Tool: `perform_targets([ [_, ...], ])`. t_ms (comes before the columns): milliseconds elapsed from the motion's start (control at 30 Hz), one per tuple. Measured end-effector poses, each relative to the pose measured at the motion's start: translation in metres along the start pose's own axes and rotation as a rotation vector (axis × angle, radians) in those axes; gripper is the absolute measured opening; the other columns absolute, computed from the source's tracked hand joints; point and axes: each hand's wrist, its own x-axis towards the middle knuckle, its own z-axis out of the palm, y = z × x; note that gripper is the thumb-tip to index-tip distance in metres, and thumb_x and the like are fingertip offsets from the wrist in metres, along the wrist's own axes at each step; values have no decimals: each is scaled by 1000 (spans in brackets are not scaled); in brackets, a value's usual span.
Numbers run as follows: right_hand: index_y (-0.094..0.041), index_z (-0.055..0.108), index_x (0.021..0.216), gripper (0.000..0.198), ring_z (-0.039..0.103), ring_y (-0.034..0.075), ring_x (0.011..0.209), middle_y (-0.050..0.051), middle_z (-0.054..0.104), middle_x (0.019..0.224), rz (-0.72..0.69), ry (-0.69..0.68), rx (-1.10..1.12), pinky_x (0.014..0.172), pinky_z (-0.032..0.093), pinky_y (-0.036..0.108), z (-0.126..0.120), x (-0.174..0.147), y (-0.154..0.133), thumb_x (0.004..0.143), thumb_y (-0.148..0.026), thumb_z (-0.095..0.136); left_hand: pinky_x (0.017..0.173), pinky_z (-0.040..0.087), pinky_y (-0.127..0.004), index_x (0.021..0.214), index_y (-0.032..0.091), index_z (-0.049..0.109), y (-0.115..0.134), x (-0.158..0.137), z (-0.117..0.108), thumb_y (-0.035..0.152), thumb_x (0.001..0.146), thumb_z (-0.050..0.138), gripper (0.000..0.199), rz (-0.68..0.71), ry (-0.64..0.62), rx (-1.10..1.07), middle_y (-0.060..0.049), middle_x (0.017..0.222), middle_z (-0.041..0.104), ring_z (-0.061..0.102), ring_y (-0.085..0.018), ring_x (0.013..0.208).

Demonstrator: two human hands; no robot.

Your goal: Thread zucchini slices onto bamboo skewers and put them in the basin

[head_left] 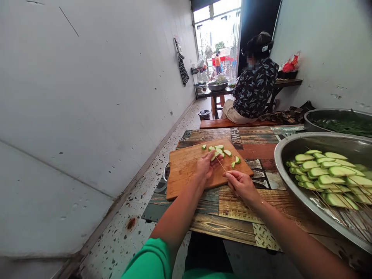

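Observation:
Over a wooden cutting board [186,166], my left hand [207,164] is closed on a pale green-edged zucchini slice [215,155]. My right hand [240,186] pinches a thin wooden skewer [221,164], whose far end meets the slice. Whether the tip has gone through it I cannot tell. Several more cut zucchini pieces [227,153] lie on the board just beyond my fingers. To the right, a large steel bowl [280,155] holds many skewered zucchini slices [329,170], their sticks pointing toward me.
Behind the steel bowl stands a second metal basin [312,116] with green leaves. A person [255,85] sits on a bench [215,123] beyond the patterned table [235,228]. A white wall [87,97] runs along the left. A small bin [204,114] stands on the floor.

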Motion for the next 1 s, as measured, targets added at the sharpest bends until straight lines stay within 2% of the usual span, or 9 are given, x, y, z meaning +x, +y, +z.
perform_targets([
  [233, -14, 66, 78, 37, 54, 15, 64, 5, 62, 68, -283, 127, -413, 62, 40, 27, -4, -1, 11, 83, -44, 44, 79, 56, -34, 83, 10, 61, 7, 11, -10, 9, 83, 57, 4, -13, 78, -55, -6, 75, 68, 68, -15, 68],
  [400, -15, 65, 77, 38, 50, 15, 54, 3, 56, 57, -287, 189, -468, 56, 36, 27, -7, 3, 10, 84, -44, 41, 73, 56, -35, 79, 9, 61, -13, -1, 5, 8, 83, 55, 7, -107, -4, 15, -9, 73, 67, 67, -17, 66],
  [533, -15, 62, 73, 38, 52, 16, 58, 6, 60, 63, -305, 253, -449, 56, 36, 26, -10, 8, 8, 84, -43, 40, 56, 51, -23, 78, 9, 63, -31, -13, 16, 8, 82, 56, 8, -206, -97, 97, -8, 72, 67, 64, -14, 61],
  [633, -14, 62, 75, 38, 51, 16, 58, 6, 60, 66, -313, 284, -432, 55, 35, 25, -13, 8, 7, 85, -43, 39, 57, 50, -22, 80, 10, 65, -33, -16, 17, 14, 82, 57, 8, -206, -148, 164, -7, 74, 67, 61, -12, 60],
  [667, -14, 63, 76, 39, 49, 15, 57, 6, 59, 64, -312, 307, -428, 54, 34, 25, -15, 8, 6, 85, -44, 40, 61, 52, -24, 81, 12, 66, -30, -15, 16, 17, 82, 58, 9, -144, -149, 211, -7, 76, 68, 62, -13, 62],
  [733, -13, 64, 78, 41, 47, 15, 54, 4, 56, 59, -299, 370, -412, 52, 32, 25, -18, 8, 7, 85, -45, 39, 77, 52, -30, 84, 16, 68, -20, -10, 12, 22, 81, 61, 10, 109, -109, 382, -7, 87, 69, 64, -17, 76],
  [833, -13, 65, 79, 42, 44, 15, 53, 3, 52, 54, -261, 460, -336, 50, 29, 25, -22, 11, 10, 83, -47, 40, 108, 32, -32, 92, 23, 71, -3, 2, 6, 10, 71, 67, 25, 549, -95, 727, -6, 113, 65, 52, -21, 118],
  [900, -13, 65, 77, 42, 44, 15, 53, 2, 51, 53, -248, 481, -286, 49, 29, 24, -26, 14, 14, 81, -47, 41, 115, 16, -34, 98, 25, 71, 2, 13, 5, -1, 66, 64, 42, 650, -194, 987, -7, 126, 59, 38, -22, 133],
  [1000, -14, 64, 73, 40, 43, 14, 53, 2, 50, 52, -248, 467, -260, 49, 28, 24, -31, 16, 20, 80, -48, 43, 115, 14, -43, 104, 23, 68, -2, 28, 9, -3, 69, 56, 45, 681, -283, 1434, -12, 130, 56, 41, -26, 130],
])
